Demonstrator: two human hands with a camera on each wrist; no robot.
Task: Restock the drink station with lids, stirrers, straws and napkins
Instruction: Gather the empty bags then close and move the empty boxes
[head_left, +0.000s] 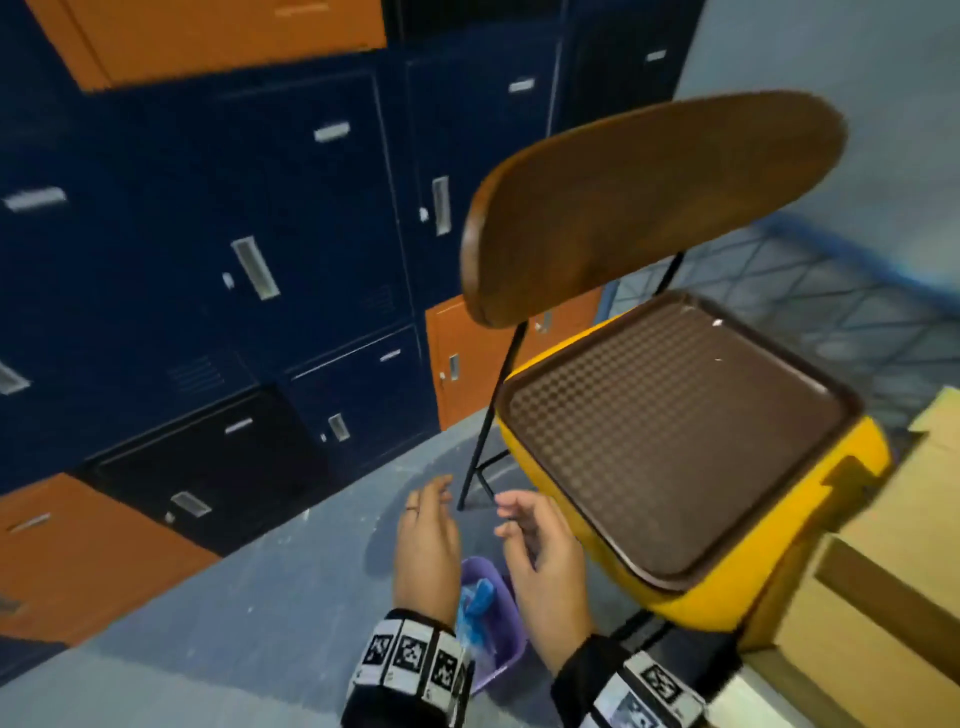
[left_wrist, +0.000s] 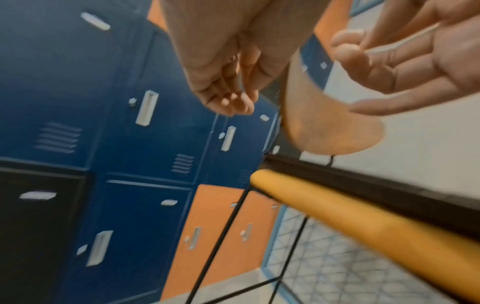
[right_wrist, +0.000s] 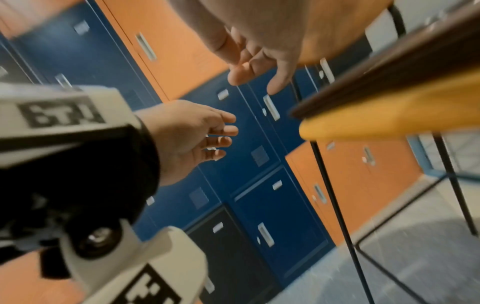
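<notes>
Both hands hover low in front of me, above the floor and just left of a chair. My left hand (head_left: 427, 525) has relaxed, nearly straight fingers and holds nothing. My right hand (head_left: 535, 540) faces it with loosely bent fingers, also holding nothing. An empty brown tray (head_left: 670, 441) lies on the chair's yellow seat (head_left: 753, 577) to the right of the hands. Below my wrists a purple bin (head_left: 493, 618) on the floor holds blue material (head_left: 475, 605); what it is I cannot tell. No lids, stirrers, straws or napkins show in any view.
A wall of blue, orange and black lockers (head_left: 249, 270) stands ahead and to the left. The chair's wooden backrest (head_left: 649, 202) and thin black legs (head_left: 493, 415) rise beside the hands. Cardboard boxes (head_left: 893, 571) sit at the right edge. Grey floor (head_left: 234, 623) spreads at lower left.
</notes>
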